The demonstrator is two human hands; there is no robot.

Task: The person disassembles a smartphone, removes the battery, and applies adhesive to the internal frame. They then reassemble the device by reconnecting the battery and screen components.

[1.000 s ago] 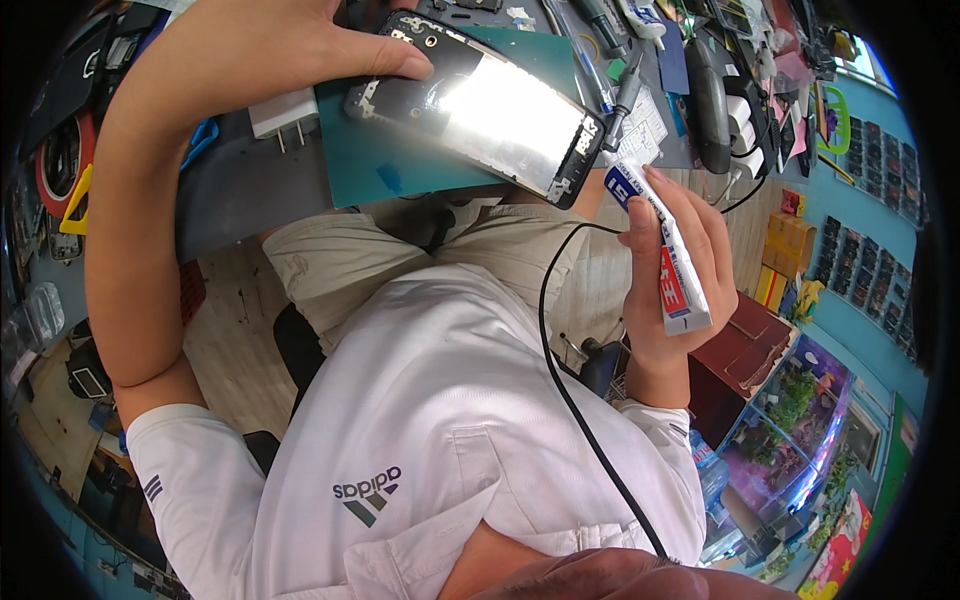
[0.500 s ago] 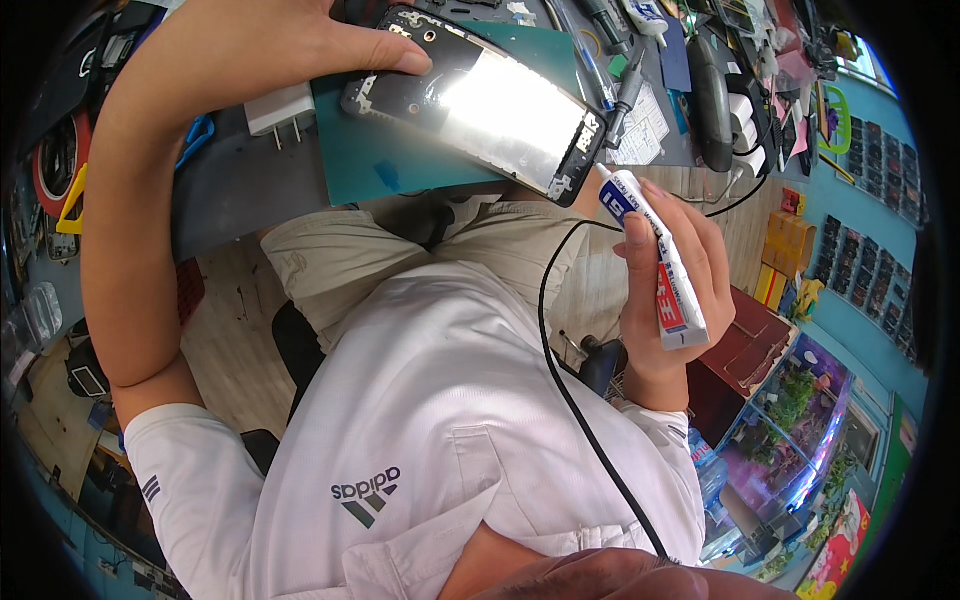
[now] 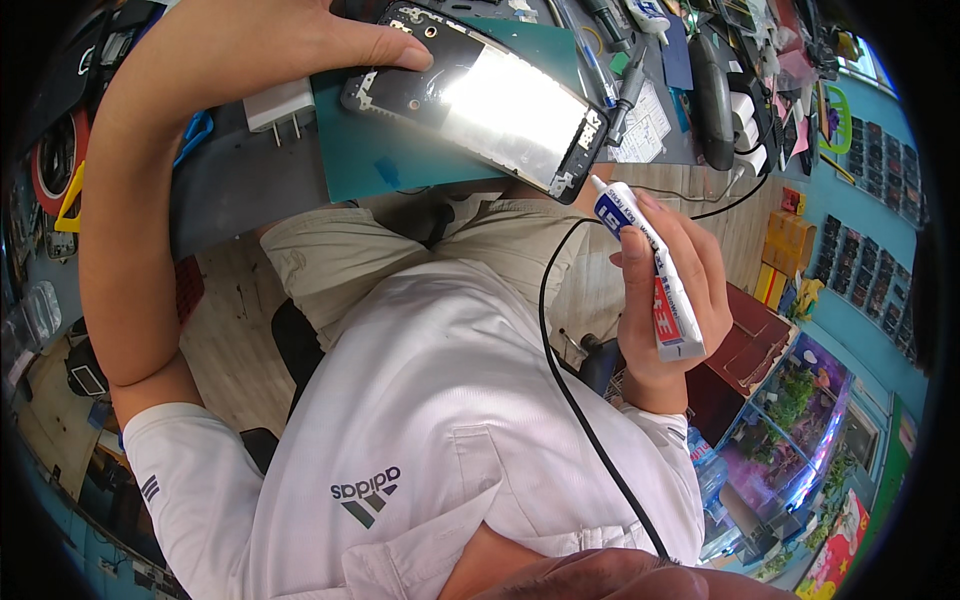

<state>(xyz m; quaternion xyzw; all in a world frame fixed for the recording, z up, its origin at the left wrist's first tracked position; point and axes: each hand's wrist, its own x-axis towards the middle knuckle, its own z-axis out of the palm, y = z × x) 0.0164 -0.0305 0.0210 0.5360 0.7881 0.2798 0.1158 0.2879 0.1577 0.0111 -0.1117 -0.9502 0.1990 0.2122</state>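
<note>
A black phone frame (image 3: 440, 100) with a bright, reflective inner face is held tilted above the green mat (image 3: 350, 160). My left hand (image 3: 340, 45) grips its upper left end, thumb lying on the inner face and the other fingers mostly out of sight. In my right hand (image 3: 680, 280) is a white, blue and red glue tube (image 3: 655, 265), pinched between thumb and fingers. The tube's narrow white nozzle points up at the lower right corner of the frame, close to its edge; whether it touches I cannot tell.
Beside the mat lies a white plug charger (image 3: 278, 108) on the grey bench. Pens, another tube (image 3: 647, 18), a printed paper sheet (image 3: 640, 130) and a dark grey tool (image 3: 711, 105) crowd the right. A black cable (image 3: 590, 440) hangs across my front.
My right hand has shifted slightly down and left with the glue tube, its nozzle lower along the frame's corner. The phone frame has barely moved in my left hand.
</note>
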